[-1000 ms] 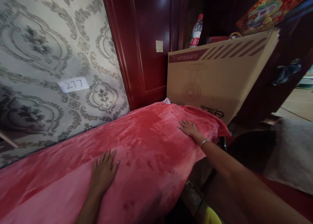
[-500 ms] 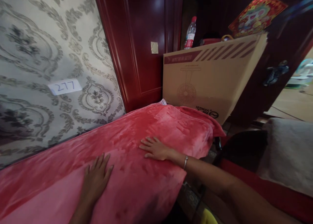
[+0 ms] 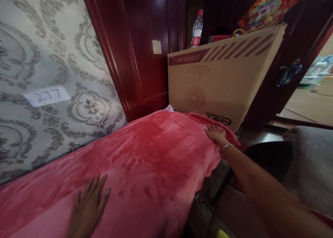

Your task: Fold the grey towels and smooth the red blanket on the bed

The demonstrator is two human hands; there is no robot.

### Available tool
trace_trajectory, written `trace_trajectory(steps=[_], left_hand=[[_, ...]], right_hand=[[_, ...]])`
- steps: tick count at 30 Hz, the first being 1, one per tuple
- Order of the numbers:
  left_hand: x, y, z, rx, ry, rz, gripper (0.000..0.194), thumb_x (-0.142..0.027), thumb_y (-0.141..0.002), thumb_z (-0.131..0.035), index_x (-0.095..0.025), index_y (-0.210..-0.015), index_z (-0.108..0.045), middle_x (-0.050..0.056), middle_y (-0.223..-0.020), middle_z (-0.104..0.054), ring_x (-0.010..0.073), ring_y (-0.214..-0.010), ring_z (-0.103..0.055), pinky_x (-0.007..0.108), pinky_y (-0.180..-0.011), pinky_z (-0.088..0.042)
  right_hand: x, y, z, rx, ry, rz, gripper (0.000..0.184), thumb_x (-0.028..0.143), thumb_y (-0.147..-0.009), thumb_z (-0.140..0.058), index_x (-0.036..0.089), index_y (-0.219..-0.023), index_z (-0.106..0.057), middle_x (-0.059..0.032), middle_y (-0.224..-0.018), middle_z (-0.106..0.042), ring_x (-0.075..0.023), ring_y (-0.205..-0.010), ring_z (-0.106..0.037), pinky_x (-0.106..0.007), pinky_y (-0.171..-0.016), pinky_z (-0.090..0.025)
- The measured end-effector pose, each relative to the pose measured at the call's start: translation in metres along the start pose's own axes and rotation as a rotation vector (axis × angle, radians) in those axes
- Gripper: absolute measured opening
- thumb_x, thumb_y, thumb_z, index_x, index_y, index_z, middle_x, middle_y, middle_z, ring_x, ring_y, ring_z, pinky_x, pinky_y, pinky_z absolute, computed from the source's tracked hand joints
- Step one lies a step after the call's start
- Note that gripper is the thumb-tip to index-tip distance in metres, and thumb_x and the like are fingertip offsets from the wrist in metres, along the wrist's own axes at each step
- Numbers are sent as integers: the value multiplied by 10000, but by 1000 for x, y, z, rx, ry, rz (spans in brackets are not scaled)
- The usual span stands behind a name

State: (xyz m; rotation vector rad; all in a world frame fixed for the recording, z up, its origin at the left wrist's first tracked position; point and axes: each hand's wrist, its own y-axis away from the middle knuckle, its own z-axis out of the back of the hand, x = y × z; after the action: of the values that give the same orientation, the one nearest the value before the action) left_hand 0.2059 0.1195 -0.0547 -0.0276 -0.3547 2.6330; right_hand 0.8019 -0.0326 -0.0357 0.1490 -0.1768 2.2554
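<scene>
A plush pinkish-red blanket (image 3: 145, 147) is spread over a long surface beside the wall, its near edge hanging down on the right. My left hand (image 3: 90, 205) lies flat on it at the lower left, fingers stretched out. Farther away, my right hand (image 3: 215, 133) rests on the blanket near its far right corner, with the fingers extended and a thin bracelet at the wrist. Neither hand grips anything that I can see. Faint wrinkles and darker brushed patches mark the pile between the hands.
A large cardboard box (image 3: 221, 82) stands at the blanket's far end, with a plastic bottle (image 3: 197, 30) behind its top edge. Patterned wallpaper (image 3: 88, 106) borders the left, beside dark red panelling (image 3: 145, 68). A grey fluffy cover (image 3: 312, 161) lies at the right.
My right hand has slid from the blanket's middle out to its far right corner. The left hand remains flat on the blanket, a little lower in view. The view has shifted slightly.
</scene>
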Motion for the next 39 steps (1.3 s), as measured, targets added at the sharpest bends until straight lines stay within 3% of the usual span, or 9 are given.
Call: trace_trajectory(steps=[5,8,11,13,18,23,29,35,39], left_hand=[[0,1,-1,-8,-5,12,677,-463,-922,-242,-171,-1480,-491,114,-1562,-434,288,-1473,-354,548,-1174,-286],[1,1,-2,-8,1,11,673,-473,-929,-240,-183,-1484,-486,110,-1562,-437,276,-1478,-346,538,-1182,-278],[2,2,-2,-3,-2,4,668,-467,-926,-261,-176,-1483,-487,113,-1566,-428,283,-1481,-340,541,-1180,-281],[1,3,0,7,-10,3,669,-465,-929,-261,-167,-1486,-482,112,-1571,-420,285,-1481,-338,538,-1185,-275],[-4,5,5,26,-15,9,638,-429,-949,-273,-168,-1501,-458,100,-1577,-409,283,-1491,-317,537,-1191,-259],[-6,5,6,26,-15,10,606,-385,-947,-316,-175,-1496,-464,121,-1571,-420,284,-1482,-332,548,-1184,-267],[-11,4,11,34,-29,-1,605,-395,-962,-291,-173,-1501,-454,124,-1579,-404,298,-1471,-350,560,-1171,-282],[-16,2,17,40,-16,-5,607,-399,-971,-280,-149,-1495,-457,150,-1578,-400,317,-1474,-340,583,-1158,-300],[-21,4,21,43,-15,-10,594,-385,-980,-292,-130,-1491,-456,174,-1570,-407,328,-1469,-347,596,-1161,-295]], right_hand=[[35,-2,-7,-52,-19,1,591,341,-1015,-223,103,-1520,-415,-234,-1615,-245,-425,-1494,-168,-741,-1089,-225],[77,0,-18,-27,-52,284,614,448,-1019,-276,191,-1572,-344,-142,-1661,-162,-349,-1524,-95,-634,-1164,-203],[108,0,-32,57,-71,532,603,533,-1003,-332,319,-1566,-351,-32,-1657,-225,-267,-1521,-162,-513,-1198,-225],[110,-6,-38,92,-66,538,591,548,-995,-353,358,-1554,-365,-5,-1640,-278,-248,-1506,-219,-492,-1201,-228],[70,-35,-36,77,-39,288,628,487,-1010,-267,218,-1571,-354,-136,-1640,-240,-371,-1494,-213,-673,-1147,-204],[51,-42,-34,62,-17,207,637,523,-1009,-254,240,-1571,-354,-113,-1656,-206,-358,-1503,-191,-655,-1157,-202],[73,-25,-18,39,5,200,584,466,-1016,-277,217,-1516,-445,-185,-1608,-299,-432,-1467,-237,-770,-1066,-206],[115,25,-21,80,-24,502,614,558,-1021,-297,294,-1574,-341,-60,-1660,-211,-322,-1513,-163,-576,-1193,-162],[124,48,-34,114,-24,555,643,585,-1020,-268,281,-1584,-320,-58,-1655,-220,-324,-1509,-181,-585,-1194,-157]])
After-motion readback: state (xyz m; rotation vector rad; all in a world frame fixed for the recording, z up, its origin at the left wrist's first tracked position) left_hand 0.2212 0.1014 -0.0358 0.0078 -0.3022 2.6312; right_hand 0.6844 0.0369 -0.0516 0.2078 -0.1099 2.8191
